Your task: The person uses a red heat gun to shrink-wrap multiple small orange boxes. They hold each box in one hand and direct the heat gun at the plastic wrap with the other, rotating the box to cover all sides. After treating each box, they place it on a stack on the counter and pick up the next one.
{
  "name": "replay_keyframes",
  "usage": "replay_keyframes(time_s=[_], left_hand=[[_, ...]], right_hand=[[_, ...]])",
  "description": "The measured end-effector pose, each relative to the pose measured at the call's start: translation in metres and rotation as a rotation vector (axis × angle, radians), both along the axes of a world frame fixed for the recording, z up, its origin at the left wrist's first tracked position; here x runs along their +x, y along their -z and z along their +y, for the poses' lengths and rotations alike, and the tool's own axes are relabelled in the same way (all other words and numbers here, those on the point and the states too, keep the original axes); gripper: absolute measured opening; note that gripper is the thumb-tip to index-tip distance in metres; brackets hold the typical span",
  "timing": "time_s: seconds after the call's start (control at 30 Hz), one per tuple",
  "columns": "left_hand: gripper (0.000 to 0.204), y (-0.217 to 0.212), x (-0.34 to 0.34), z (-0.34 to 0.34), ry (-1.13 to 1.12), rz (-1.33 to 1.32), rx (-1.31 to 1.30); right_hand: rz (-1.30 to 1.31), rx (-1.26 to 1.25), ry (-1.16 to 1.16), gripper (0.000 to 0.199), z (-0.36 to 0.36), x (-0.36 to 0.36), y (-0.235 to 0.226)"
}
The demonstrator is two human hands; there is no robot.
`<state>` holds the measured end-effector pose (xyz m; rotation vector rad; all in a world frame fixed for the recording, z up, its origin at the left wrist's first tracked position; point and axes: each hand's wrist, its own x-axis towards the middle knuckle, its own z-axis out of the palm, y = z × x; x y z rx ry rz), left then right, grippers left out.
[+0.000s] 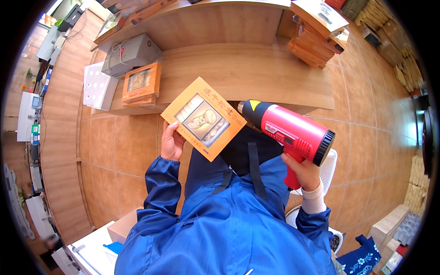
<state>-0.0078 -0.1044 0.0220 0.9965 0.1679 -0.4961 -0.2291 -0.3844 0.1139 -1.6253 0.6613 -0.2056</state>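
Note:
My left hand (172, 142) grips the left corner of a flat orange box (187, 109), thumb on its front. The box is tilted, with a clear window showing pale sliced pieces and a gold picture panel in the middle. In my right hand (303, 172) is a red heat gun (293, 129), held by its handle. Its dark nozzle with a yellow triangle label points left, close to the box's upper right edge but apart from it. Part of the handle is hidden behind my fingers.
Ahead stands a wooden table (220, 64). Orange boxes (142, 82) lie at its left, beside a grey carton (133, 55) and a white perforated box (97, 85). More orange boxes (309, 46) are stacked at the right. A white chair (327, 169) stands by my right arm.

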Motion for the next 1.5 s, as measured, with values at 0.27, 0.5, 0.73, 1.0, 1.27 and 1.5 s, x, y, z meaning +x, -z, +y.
replay_keyframes(time_s=[0.27, 0.5, 0.73, 1.0, 1.27, 1.5], left_hand=[[0.054, 0.007, -0.001, 0.002, 0.052, -0.009, 0.037], [0.059, 0.036, 0.005, -0.004, -0.161, -0.057, 0.275], [0.039, 0.046, 0.007, 0.001, -0.207, -0.123, 0.293], [0.031, 0.033, 0.006, 0.000, -0.177, -0.180, 0.267], [0.029, 0.032, 0.009, 0.006, -0.082, -0.249, 0.197], [0.029, 0.039, 0.015, 0.012, -0.008, -0.413, 0.349]], right_hand=[[-0.044, -0.065, -0.051, 0.027, 0.003, 0.016, -0.004], [0.017, -0.024, -0.078, 0.029, 0.007, 0.002, 0.006], [-0.018, 0.062, -0.320, 0.040, 0.032, -0.011, 0.004], [-0.081, 0.017, -0.331, 0.040, 0.038, 0.010, 0.002], [-0.040, 0.082, -0.209, 0.038, 0.031, 0.014, 0.011], [-0.082, 0.008, -0.301, 0.036, 0.033, 0.020, 0.001]])
